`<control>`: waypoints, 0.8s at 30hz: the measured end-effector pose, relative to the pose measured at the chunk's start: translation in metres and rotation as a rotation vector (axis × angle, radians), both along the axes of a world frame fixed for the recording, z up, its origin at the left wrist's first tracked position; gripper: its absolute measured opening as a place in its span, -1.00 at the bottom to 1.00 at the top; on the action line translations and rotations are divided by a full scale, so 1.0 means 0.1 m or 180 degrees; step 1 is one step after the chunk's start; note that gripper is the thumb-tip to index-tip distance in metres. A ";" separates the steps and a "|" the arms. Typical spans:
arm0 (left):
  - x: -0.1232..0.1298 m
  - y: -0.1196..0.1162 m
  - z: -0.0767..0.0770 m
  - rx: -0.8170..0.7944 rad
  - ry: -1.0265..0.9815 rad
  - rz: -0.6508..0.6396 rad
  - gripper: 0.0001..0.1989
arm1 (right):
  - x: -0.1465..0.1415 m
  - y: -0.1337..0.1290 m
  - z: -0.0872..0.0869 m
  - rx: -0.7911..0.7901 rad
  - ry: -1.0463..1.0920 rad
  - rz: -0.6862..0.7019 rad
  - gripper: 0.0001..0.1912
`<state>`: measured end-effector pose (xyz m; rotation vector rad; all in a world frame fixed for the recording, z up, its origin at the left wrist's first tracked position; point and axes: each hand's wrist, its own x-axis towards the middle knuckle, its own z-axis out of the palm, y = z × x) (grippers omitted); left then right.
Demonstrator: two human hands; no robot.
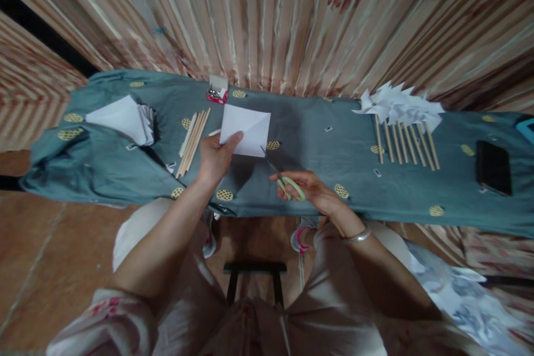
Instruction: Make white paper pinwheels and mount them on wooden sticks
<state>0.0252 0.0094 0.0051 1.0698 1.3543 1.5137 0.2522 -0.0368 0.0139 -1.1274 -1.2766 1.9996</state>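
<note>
A white square paper sheet (pixel 249 128) with faint diagonal creases is pinched at its left edge by my left hand (pixel 217 157), thumb on top. My right hand (pixel 306 186) has its fingers in the green handles of a pair of scissors (pixel 292 188). The scissors' blades point up and left, their tips at the sheet's lower right corner. Just left of my left hand lie several thin wooden sticks (pixel 195 142) and a white one. Behind the sheet stands an open small red and white box (pixel 217 90) with shiny metal pieces inside.
A green patterned cloth (pixel 317 150) covers the long table. At its left lies a stack of folded white paper (pixel 120 118). Several white paper pinwheels (pixel 403 107) on wooden sticks lie at the right, beside a black phone (pixel 493 168). Curtains (pixel 267 16) hang behind.
</note>
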 end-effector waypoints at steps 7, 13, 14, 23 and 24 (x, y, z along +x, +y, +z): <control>0.05 -0.03 -0.01 -0.0025 0.0077 -0.0119 -0.70 | -0.02 0.00 0.00 -0.0025 0.0091 -0.0021 -0.50; 0.05 -0.05 -0.02 -0.0037 0.0080 -0.0184 -0.73 | -0.04 -0.01 0.02 -0.0034 0.0081 -0.0030 -0.51; 0.05 -0.05 -0.02 -0.0030 0.0081 -0.0198 -0.73 | -0.04 -0.01 0.02 -0.0047 0.0075 -0.0038 -0.50; 0.06 -0.06 -0.03 -0.0009 0.0172 -0.0193 -0.70 | -0.04 -0.01 0.04 -0.0113 0.0072 -0.0107 -0.47; 0.06 -0.06 -0.03 -0.0025 0.0155 -0.0190 -0.70 | -0.05 -0.01 0.05 -0.0129 0.0057 -0.0116 -0.47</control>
